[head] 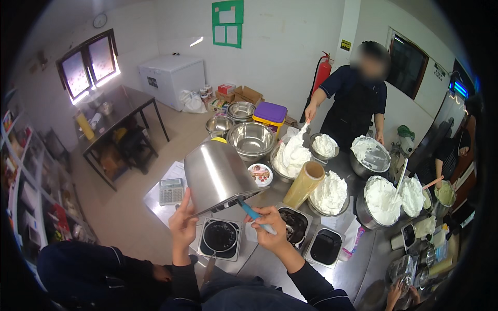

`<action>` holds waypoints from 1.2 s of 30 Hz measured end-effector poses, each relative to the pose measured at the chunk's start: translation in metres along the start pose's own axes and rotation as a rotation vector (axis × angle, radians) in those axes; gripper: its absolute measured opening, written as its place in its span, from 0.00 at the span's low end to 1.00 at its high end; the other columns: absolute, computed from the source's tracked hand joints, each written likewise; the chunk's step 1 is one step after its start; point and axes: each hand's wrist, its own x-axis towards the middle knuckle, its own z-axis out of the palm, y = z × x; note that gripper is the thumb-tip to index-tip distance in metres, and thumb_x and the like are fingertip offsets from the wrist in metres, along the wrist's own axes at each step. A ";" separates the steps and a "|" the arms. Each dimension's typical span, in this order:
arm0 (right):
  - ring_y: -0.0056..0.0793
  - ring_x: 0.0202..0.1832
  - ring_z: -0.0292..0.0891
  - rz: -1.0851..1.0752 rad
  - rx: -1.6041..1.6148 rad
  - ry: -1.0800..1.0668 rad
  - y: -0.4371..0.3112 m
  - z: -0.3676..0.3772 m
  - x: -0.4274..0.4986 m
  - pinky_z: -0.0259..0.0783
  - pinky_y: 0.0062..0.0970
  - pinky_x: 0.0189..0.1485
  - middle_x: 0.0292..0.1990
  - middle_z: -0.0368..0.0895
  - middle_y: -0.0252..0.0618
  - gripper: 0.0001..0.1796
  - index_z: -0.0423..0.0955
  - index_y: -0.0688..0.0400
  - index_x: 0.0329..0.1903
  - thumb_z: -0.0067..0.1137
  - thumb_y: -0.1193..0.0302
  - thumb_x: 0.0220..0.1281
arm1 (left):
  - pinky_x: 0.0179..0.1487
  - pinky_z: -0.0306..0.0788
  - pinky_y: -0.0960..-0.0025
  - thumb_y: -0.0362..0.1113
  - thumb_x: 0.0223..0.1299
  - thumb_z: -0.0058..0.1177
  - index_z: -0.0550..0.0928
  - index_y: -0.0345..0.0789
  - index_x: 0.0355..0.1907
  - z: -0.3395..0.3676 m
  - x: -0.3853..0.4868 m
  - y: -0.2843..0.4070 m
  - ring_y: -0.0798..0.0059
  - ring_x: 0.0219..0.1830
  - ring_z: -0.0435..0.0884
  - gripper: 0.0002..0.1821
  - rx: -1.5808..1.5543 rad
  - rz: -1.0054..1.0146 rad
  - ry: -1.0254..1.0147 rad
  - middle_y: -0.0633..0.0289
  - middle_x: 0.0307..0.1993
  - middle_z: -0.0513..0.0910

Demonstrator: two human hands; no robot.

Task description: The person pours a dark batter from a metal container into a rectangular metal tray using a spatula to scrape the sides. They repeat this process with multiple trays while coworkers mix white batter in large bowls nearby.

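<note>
My left hand (183,222) holds a tall steel container (220,175) by its lower left rim, tipped so that its mouth faces down. In my right hand (268,227) is a spatula with a blue and white handle (253,215), its far end hidden inside the container. Below the container, a round strainer (220,236) with dark contents rests over a square steel pan (237,256). A steel pan with dark residue (293,227) stands beyond my right hand, and a pan of dark liquid (326,245) stands right of it.
Bowls of white cream (330,193), a roll of wrap (304,184) and a lidded tub (260,175) stand close by. A calculator (171,191) lies at left. Across the table a co-worker (354,93) handles cream. Another person (97,276) is close at my left; a co-worker's hands (400,291) show at lower right.
</note>
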 end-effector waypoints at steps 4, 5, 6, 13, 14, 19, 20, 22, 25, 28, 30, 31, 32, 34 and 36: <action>0.37 0.37 0.81 0.063 -0.079 -0.108 -0.009 -0.016 -0.008 0.76 0.32 0.40 0.43 0.72 0.48 0.08 0.67 0.58 0.42 0.55 0.79 0.62 | 0.42 0.75 0.73 0.28 0.55 0.53 0.75 0.25 0.32 0.002 -0.011 -0.005 0.66 0.41 0.84 0.07 -0.059 -0.027 0.036 0.43 0.60 0.71; 0.37 0.37 0.81 0.044 -0.073 -0.107 -0.011 -0.018 -0.009 0.76 0.32 0.40 0.43 0.72 0.48 0.08 0.67 0.59 0.41 0.55 0.79 0.63 | 0.43 0.75 0.73 0.29 0.56 0.53 0.75 0.25 0.33 0.001 -0.014 -0.006 0.65 0.41 0.84 0.07 -0.091 -0.055 0.043 0.43 0.60 0.72; 0.37 0.37 0.81 0.057 -0.060 -0.110 -0.013 -0.020 -0.011 0.76 0.32 0.40 0.43 0.72 0.49 0.08 0.67 0.59 0.41 0.55 0.79 0.63 | 0.44 0.75 0.73 0.30 0.57 0.53 0.75 0.25 0.33 -0.001 -0.018 -0.008 0.65 0.42 0.84 0.08 -0.062 -0.066 0.028 0.44 0.60 0.72; 0.32 0.36 0.80 0.317 0.089 -0.026 -0.018 -0.028 -0.032 0.74 0.29 0.42 0.35 0.79 0.45 0.08 0.69 0.59 0.37 0.58 0.82 0.58 | 0.46 0.74 0.74 0.32 0.59 0.54 0.76 0.25 0.46 -0.010 -0.048 -0.021 0.66 0.44 0.84 0.15 0.008 -0.062 0.022 0.47 0.57 0.75; 0.34 0.37 0.80 0.285 0.076 -0.072 -0.017 -0.031 -0.035 0.75 0.30 0.42 0.38 0.77 0.47 0.08 0.68 0.59 0.38 0.57 0.81 0.60 | 0.46 0.74 0.74 0.32 0.59 0.53 0.76 0.25 0.49 -0.012 -0.052 -0.022 0.66 0.43 0.84 0.17 0.035 -0.033 0.002 0.47 0.57 0.76; 0.36 0.37 0.80 0.308 0.120 -0.209 -0.011 -0.042 -0.049 0.76 0.31 0.40 0.43 0.74 0.50 0.06 0.65 0.60 0.40 0.53 0.78 0.64 | 0.43 0.73 0.75 0.25 0.52 0.51 0.77 0.25 0.50 -0.020 -0.077 -0.020 0.72 0.41 0.83 0.20 -0.037 -0.228 0.041 0.48 0.55 0.78; 0.36 0.36 0.80 0.317 0.111 -0.221 -0.011 -0.043 -0.051 0.76 0.31 0.41 0.43 0.74 0.50 0.07 0.65 0.60 0.40 0.53 0.78 0.64 | 0.43 0.73 0.76 0.24 0.51 0.50 0.77 0.25 0.51 -0.022 -0.079 -0.021 0.73 0.41 0.83 0.21 -0.062 -0.243 0.057 0.48 0.54 0.78; 0.35 0.36 0.80 0.333 0.094 -0.246 -0.012 -0.044 -0.054 0.75 0.31 0.41 0.43 0.75 0.50 0.07 0.65 0.59 0.41 0.53 0.77 0.64 | 0.43 0.73 0.77 0.24 0.51 0.51 0.75 0.26 0.54 -0.028 -0.083 -0.023 0.76 0.40 0.82 0.23 0.031 -0.224 0.026 0.49 0.54 0.79; 0.34 0.37 0.80 0.318 0.083 -0.256 -0.014 -0.043 -0.058 0.74 0.31 0.42 0.41 0.76 0.48 0.07 0.67 0.59 0.41 0.55 0.77 0.64 | 0.49 0.71 0.74 0.33 0.60 0.51 0.74 0.21 0.48 -0.032 -0.088 -0.024 0.74 0.47 0.79 0.18 0.040 -0.300 -0.004 0.46 0.61 0.71; 0.33 0.39 0.78 0.323 0.004 -0.296 -0.014 -0.043 -0.063 0.72 0.30 0.44 0.38 0.78 0.46 0.06 0.68 0.59 0.40 0.56 0.77 0.63 | 0.53 0.71 0.73 0.36 0.64 0.51 0.73 0.19 0.44 -0.032 -0.091 -0.026 0.72 0.53 0.77 0.18 0.030 -0.355 0.002 0.45 0.64 0.67; 0.32 0.40 0.78 0.374 0.034 -0.288 -0.012 -0.040 -0.069 0.72 0.30 0.45 0.36 0.79 0.45 0.05 0.68 0.59 0.39 0.56 0.77 0.63 | 0.50 0.70 0.75 0.33 0.62 0.51 0.72 0.22 0.50 -0.031 -0.093 -0.028 0.74 0.50 0.78 0.19 0.035 -0.343 0.035 0.48 0.61 0.71; 0.32 0.41 0.77 0.407 0.022 -0.290 -0.010 -0.038 -0.074 0.71 0.30 0.45 0.36 0.79 0.44 0.05 0.69 0.60 0.38 0.56 0.77 0.63 | 0.47 0.70 0.77 0.31 0.60 0.52 0.71 0.25 0.56 -0.029 -0.094 -0.029 0.77 0.47 0.78 0.22 0.036 -0.325 0.062 0.51 0.58 0.75; 0.31 0.40 0.78 0.440 0.062 -0.276 -0.008 -0.034 -0.079 0.73 0.29 0.45 0.36 0.79 0.44 0.05 0.69 0.61 0.38 0.55 0.79 0.63 | 0.44 0.70 0.78 0.30 0.58 0.53 0.70 0.27 0.62 -0.030 -0.096 -0.029 0.79 0.43 0.79 0.27 0.026 -0.351 0.087 0.54 0.55 0.78; 0.28 0.38 0.79 0.507 0.111 -0.255 -0.003 -0.024 -0.090 0.76 0.27 0.43 0.36 0.77 0.44 0.05 0.69 0.63 0.38 0.54 0.81 0.62 | 0.45 0.70 0.78 0.30 0.59 0.53 0.69 0.28 0.62 -0.031 -0.098 -0.029 0.78 0.44 0.79 0.27 0.024 -0.384 0.089 0.54 0.55 0.78; 0.28 0.38 0.80 0.631 0.172 -0.136 0.002 -0.013 -0.100 0.77 0.26 0.41 0.38 0.75 0.45 0.05 0.68 0.63 0.39 0.54 0.81 0.63 | 0.45 0.70 0.78 0.30 0.60 0.53 0.69 0.28 0.63 -0.033 -0.099 -0.027 0.78 0.45 0.79 0.27 0.043 -0.402 0.087 0.54 0.56 0.78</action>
